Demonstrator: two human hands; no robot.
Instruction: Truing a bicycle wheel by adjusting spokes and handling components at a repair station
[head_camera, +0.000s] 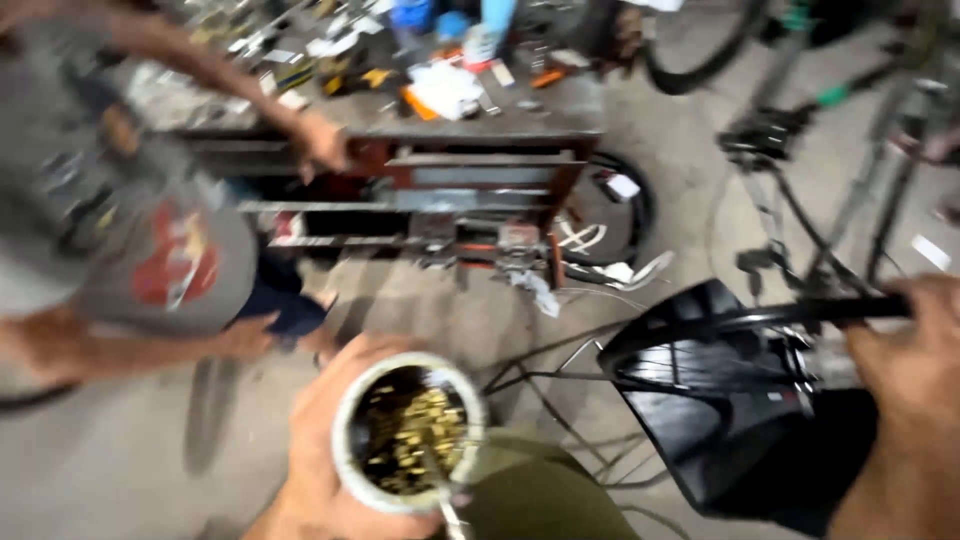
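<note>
Head view shows the left hand (325, 470) wrapped closed around a round tin (408, 432) of brass bits, near and low, while the right hand (905, 390) grips a black bar (760, 316), its long axis lying left-right, well apart from the tin.

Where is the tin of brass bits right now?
In the head view, the tin sits low and centre-left, held in the left hand, beside the black bicycle saddle that lies to its right.
</note>
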